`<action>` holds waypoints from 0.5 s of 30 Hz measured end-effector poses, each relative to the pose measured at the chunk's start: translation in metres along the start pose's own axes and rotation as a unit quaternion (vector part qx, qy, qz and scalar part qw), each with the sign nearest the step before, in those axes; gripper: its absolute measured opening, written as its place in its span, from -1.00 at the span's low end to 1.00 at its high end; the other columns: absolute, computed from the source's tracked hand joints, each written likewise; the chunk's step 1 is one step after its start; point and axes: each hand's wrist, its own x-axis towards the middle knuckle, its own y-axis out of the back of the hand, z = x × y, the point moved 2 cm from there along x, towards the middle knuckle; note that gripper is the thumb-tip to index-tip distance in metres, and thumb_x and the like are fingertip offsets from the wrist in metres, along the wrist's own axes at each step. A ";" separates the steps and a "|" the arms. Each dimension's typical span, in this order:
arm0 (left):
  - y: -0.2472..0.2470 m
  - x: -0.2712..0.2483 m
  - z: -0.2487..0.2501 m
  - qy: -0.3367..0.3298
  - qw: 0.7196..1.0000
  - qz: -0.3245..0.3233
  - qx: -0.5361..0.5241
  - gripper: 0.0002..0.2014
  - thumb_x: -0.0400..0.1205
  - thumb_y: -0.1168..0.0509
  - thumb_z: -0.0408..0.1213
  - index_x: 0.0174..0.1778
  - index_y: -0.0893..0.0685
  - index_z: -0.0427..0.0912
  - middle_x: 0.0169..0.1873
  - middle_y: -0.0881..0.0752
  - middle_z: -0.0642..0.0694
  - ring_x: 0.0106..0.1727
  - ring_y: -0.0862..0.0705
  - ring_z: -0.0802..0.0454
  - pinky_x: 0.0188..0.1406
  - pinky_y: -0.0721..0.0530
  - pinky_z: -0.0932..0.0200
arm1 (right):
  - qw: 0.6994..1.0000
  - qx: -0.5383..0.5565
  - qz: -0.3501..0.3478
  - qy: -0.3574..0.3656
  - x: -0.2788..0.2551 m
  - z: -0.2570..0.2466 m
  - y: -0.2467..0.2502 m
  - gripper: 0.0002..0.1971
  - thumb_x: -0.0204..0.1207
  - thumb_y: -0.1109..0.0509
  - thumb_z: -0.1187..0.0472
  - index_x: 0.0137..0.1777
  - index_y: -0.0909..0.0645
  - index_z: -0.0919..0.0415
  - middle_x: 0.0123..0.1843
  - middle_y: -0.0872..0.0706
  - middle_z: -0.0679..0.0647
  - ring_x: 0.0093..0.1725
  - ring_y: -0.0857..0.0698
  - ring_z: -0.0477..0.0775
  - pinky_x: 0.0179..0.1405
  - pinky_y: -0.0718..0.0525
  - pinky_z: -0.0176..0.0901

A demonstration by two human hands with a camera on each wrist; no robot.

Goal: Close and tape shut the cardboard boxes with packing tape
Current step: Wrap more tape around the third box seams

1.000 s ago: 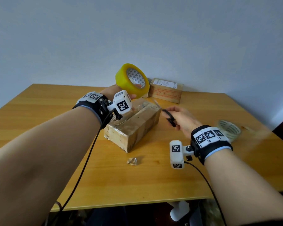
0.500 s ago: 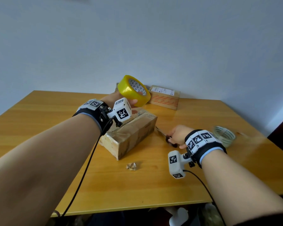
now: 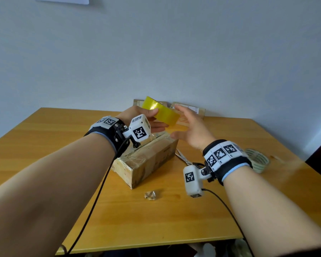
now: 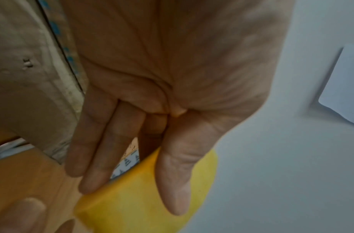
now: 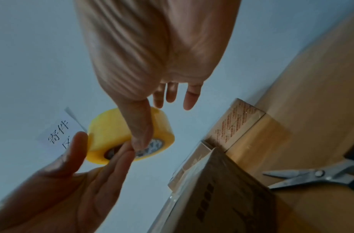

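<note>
My left hand (image 3: pixel 152 118) holds a yellow packing tape roll (image 3: pixel 161 113) in the air above the far end of a cardboard box (image 3: pixel 148 160). The thumb lies on the roll's outer face and the fingers on its side. In the left wrist view the left hand (image 4: pixel 132 141) pinches the yellow roll (image 4: pixel 132 205). My right hand (image 3: pixel 185 123) is open with fingers spread, just right of the roll. In the right wrist view its thumb overlaps the roll (image 5: pixel 112 132); contact is unclear. The box has shiny tape over its top, and it stands on the wooden table (image 3: pixel 44 145).
Scissors (image 3: pixel 183 158) lie on the table right of the box, under my right wrist. A second, smaller box (image 3: pixel 191 112) stands at the back by the wall. A pale tape roll (image 3: pixel 258 160) lies at the right. A crumpled bit of clear tape (image 3: pixel 150 195) lies in front.
My right hand has let go of the scissors, which now lie beside the box, and has risen to the roll. The left hand has tilted the roll flatter.
</note>
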 end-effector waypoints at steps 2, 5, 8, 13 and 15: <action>-0.006 0.000 -0.001 0.005 1.000 -0.020 0.022 -0.71 0.66 -0.30 -0.22 0.18 -0.75 -0.30 0.24 -0.75 -0.30 0.27 -0.74 -0.24 0.40 -0.61 -0.15 | 0.999 0.033 0.014 -0.005 0.002 0.003 0.000 -0.33 0.38 -0.72 0.08 0.48 -0.57 -0.08 0.49 -0.62 -0.09 0.48 -0.56 -0.04 0.55 -0.52 0.17; -0.013 0.006 -0.002 0.012 0.998 0.010 0.054 -0.72 0.75 -0.23 -0.19 0.22 -0.70 -0.30 0.13 -0.78 -0.24 0.13 -0.78 -0.14 0.24 -0.70 -0.03 | 0.997 0.038 0.040 -0.044 0.004 0.010 0.004 -0.51 0.29 -0.74 0.00 0.19 -0.65 -0.06 0.22 -0.75 -0.12 0.26 -0.70 -0.02 0.32 -0.64 0.09; -0.002 0.020 0.001 0.004 0.990 0.112 0.087 -0.73 0.78 -0.20 -0.35 0.35 -0.56 -0.38 0.03 -0.77 -0.24 -0.05 -0.79 -0.09 -0.15 -0.82 0.12 | 0.989 -0.059 0.099 -0.096 -0.001 0.031 0.012 -0.60 0.41 -0.70 0.11 0.16 -0.62 0.06 0.10 -0.71 -0.07 0.08 -0.68 0.01 0.00 -0.56 -0.09; 0.014 0.011 0.003 0.048 0.881 0.144 0.448 -0.50 0.61 -0.46 -0.18 0.45 -0.55 -0.21 0.37 -0.65 -0.21 0.35 -0.66 -0.25 0.39 -0.62 -0.22 | 0.935 -0.215 0.093 -0.267 -0.013 0.097 0.003 -0.53 0.49 -0.65 0.13 0.32 -0.57 0.16 0.17 -0.76 0.14 0.18 -0.72 0.25 0.11 -0.74 0.09; 0.014 0.009 -0.004 0.096 0.832 0.103 0.536 -0.11 0.47 -0.57 -0.04 0.68 -0.27 -0.02 0.60 -0.42 -0.10 0.55 -0.45 -0.23 0.54 -0.42 -0.28 | 0.916 -0.253 0.060 -0.304 -0.018 0.116 -0.006 -0.53 0.56 -0.58 0.20 0.43 -0.56 0.23 0.30 -0.74 0.22 0.30 -0.69 0.32 0.23 -0.74 0.12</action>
